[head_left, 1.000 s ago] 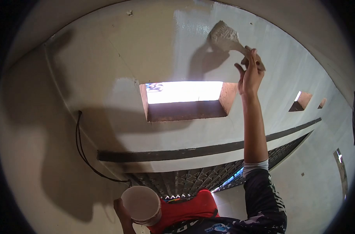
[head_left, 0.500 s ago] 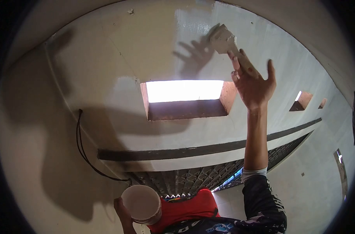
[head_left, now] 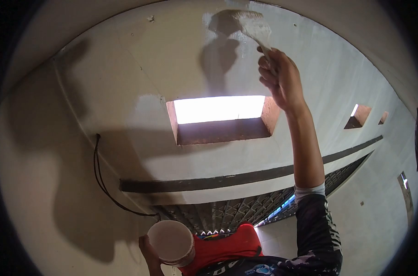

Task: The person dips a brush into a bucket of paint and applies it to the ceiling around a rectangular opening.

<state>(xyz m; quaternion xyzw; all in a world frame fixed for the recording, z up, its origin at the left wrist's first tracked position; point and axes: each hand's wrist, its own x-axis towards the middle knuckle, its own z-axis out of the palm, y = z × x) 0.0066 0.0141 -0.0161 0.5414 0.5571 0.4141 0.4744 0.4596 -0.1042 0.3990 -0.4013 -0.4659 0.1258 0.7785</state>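
My right hand (head_left: 280, 78) is raised high and closed around the handle of a wide paintbrush (head_left: 254, 26). The bristles press against the pale wall (head_left: 181, 60) above a rectangular vent opening (head_left: 220, 117). A wet, shinier patch of paint lies around the brush. At the bottom of the view my left hand (head_left: 149, 255) grips a round white paint container (head_left: 171, 241) from below, next to red cloth (head_left: 225, 248).
A black cable (head_left: 101, 177) hangs down the wall at the left. A dark painted band (head_left: 218, 180) runs below the opening, with a metal grille (head_left: 227, 211) under it. Two smaller vent holes (head_left: 358, 117) sit at the right.
My right hand has closed fully around the brush handle and pushed the brush up and a little left along the wall. The container in my left hand has barely shifted.
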